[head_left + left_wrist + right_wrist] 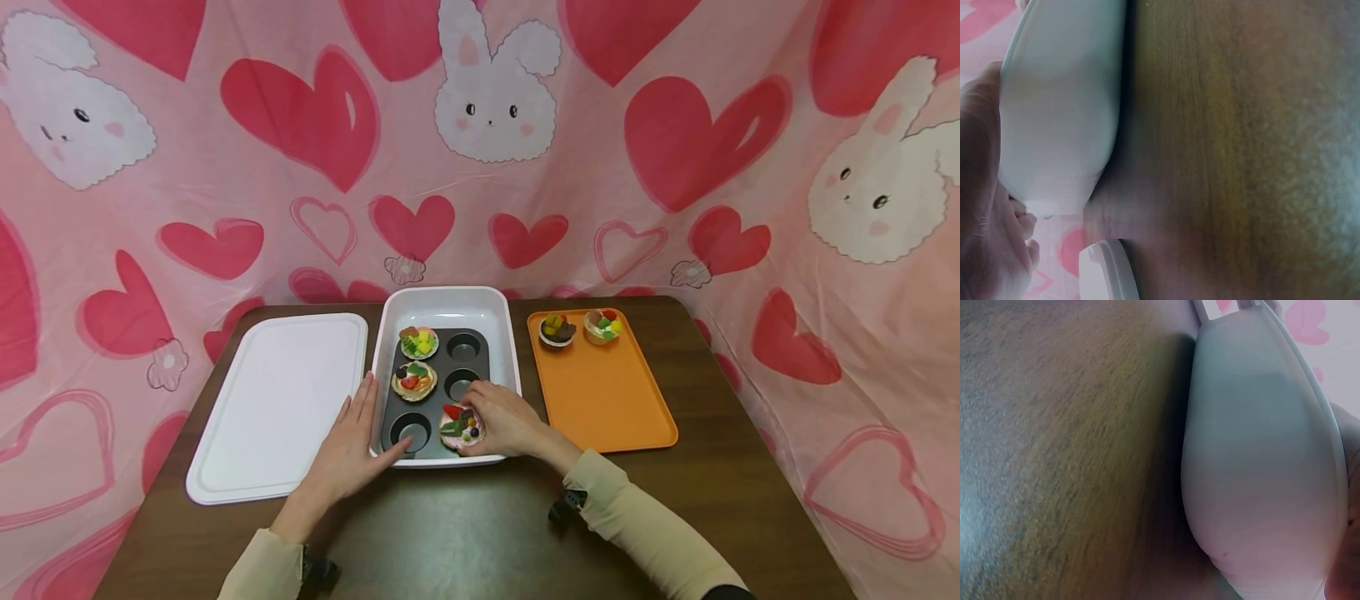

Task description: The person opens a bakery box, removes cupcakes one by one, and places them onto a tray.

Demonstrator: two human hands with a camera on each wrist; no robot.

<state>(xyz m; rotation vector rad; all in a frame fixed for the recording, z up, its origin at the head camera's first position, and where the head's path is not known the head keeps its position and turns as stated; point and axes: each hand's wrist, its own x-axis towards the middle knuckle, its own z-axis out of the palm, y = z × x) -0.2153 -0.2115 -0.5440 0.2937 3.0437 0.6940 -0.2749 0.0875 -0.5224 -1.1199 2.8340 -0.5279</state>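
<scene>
Beige sleeves (637, 517) run out of frame. Fingers of the right hand (506, 419) grip a tart (457, 428), its cup in the muffin pan (441, 360) hidden; the left hand (347, 450) rests straight-fingered against the white tub (450, 292).

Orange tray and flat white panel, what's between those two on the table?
In the head view, the white container stands between the orange tray and the flat white panel, with the dark muffin pan inside it.
</scene>
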